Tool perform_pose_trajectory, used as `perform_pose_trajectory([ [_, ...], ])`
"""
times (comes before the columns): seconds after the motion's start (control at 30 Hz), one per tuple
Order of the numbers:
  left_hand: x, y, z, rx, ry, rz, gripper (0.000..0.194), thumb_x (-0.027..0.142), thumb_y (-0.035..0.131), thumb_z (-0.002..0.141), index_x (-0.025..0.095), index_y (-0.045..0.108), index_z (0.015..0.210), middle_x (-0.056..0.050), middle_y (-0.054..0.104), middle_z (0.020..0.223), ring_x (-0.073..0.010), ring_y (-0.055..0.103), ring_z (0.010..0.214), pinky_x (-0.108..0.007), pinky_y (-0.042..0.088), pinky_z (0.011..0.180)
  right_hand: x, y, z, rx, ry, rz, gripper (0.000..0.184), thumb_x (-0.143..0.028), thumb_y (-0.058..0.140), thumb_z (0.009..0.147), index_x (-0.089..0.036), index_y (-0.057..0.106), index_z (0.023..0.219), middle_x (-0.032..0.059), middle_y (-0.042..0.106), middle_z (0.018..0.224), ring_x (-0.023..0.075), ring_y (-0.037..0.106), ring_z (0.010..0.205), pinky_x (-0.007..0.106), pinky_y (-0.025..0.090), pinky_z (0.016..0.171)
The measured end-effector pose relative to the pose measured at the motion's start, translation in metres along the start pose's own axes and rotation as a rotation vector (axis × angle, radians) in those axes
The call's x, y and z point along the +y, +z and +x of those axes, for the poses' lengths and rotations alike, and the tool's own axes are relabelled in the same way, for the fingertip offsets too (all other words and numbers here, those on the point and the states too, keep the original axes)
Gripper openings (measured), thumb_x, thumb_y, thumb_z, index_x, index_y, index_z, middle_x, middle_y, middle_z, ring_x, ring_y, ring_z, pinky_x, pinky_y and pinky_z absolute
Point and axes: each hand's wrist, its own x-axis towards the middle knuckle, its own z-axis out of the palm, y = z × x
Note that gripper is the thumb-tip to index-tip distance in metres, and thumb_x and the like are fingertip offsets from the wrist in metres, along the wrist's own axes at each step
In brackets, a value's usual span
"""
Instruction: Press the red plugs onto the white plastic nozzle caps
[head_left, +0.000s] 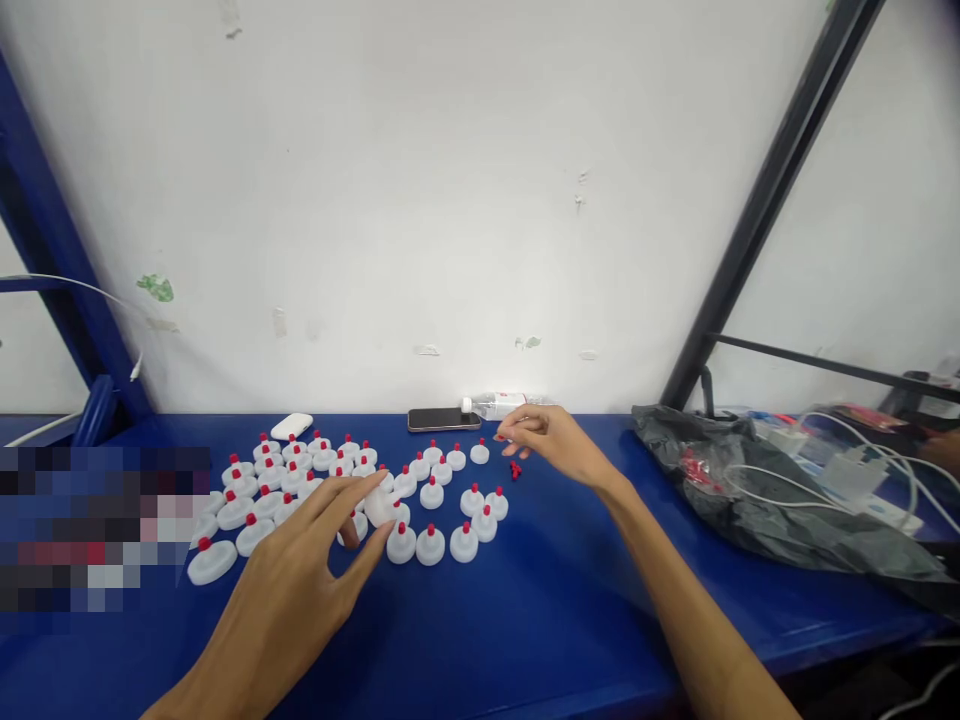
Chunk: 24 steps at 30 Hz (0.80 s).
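My left hand (pixel 315 560) is closed, with thumb and fingers pinching a white plastic nozzle cap (pixel 380 505) tilted above the table. No red tip shows on this cap, though the fingers hide part of it. Farther right, my right hand (pixel 546 438) pinches a small red tip (pixel 499 437) between thumb and forefinger. A little pile of loose red tips (pixel 515 469) lies just below that hand. Many white caps with red tips (pixel 430 545) stand upright on the blue table (pixel 540 620), crowded around and behind my left hand.
At the wall lie a phone (pixel 444 420), a clear plastic bottle (pixel 501 404) on its side and a white rounded case (pixel 292 427). A dark plastic bag (pixel 720 500) with cables and a packet of red pieces covers the right side. Metal posts frame the table.
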Motion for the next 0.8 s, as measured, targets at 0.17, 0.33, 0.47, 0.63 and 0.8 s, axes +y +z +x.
perform_pose_trajectory([
  [0.17,-0.001,0.003,-0.005,-0.037,0.018,-0.020,0.032,0.037,0.056,0.101,0.029,0.061,0.131,-0.002,0.070,0.113,-0.0103,0.060,0.057,-0.023,0.051,0.052,-0.024,0.038,-0.006,-0.204,-0.079,0.418,0.032,-0.042,0.081,0.085,-0.018,0.076,0.106,0.0091,0.080,0.105,0.0209,0.078,0.093,0.029,0.061,0.077],
  [0.33,0.001,0.003,-0.008,-0.079,0.024,-0.020,0.034,0.032,0.055,0.101,0.029,0.061,0.134,-0.003,0.069,0.117,-0.0096,0.062,0.060,-0.022,0.053,0.054,-0.034,0.065,-0.013,-0.349,-0.077,0.599,0.030,-0.039,0.086,0.081,-0.018,0.077,0.100,0.0085,0.082,0.099,0.0218,0.079,0.091,0.032,0.062,0.080],
  [0.47,0.002,0.005,-0.009,-0.079,0.030,-0.060,0.035,0.033,0.055,0.100,0.030,0.061,0.135,-0.002,0.069,0.116,-0.0093,0.063,0.059,-0.021,0.053,0.052,-0.036,0.069,-0.015,-0.347,-0.062,0.602,0.029,-0.040,0.085,0.082,-0.018,0.078,0.099,0.0076,0.082,0.097,0.0231,0.080,0.090,0.034,0.063,0.079],
  [0.63,0.005,0.007,-0.010,-0.074,0.032,-0.069,0.032,0.032,0.057,0.100,0.027,0.063,0.131,-0.003,0.069,0.115,-0.0092,0.063,0.059,-0.021,0.052,0.051,-0.038,0.069,-0.018,-0.347,-0.058,0.596,0.029,-0.038,0.086,0.080,-0.017,0.079,0.099,0.0069,0.083,0.091,0.0235,0.079,0.090,0.034,0.062,0.079],
  [0.8,0.006,0.009,-0.014,-0.057,0.100,-0.046,0.032,0.030,0.053,0.104,0.028,0.056,0.136,-0.004,0.066,0.119,-0.0079,0.063,0.059,-0.021,0.053,0.053,-0.037,0.070,-0.018,-0.372,-0.042,0.566,0.029,-0.038,0.085,0.082,-0.017,0.080,0.101,0.0068,0.082,0.088,0.0210,0.078,0.085,0.028,0.058,0.071],
])
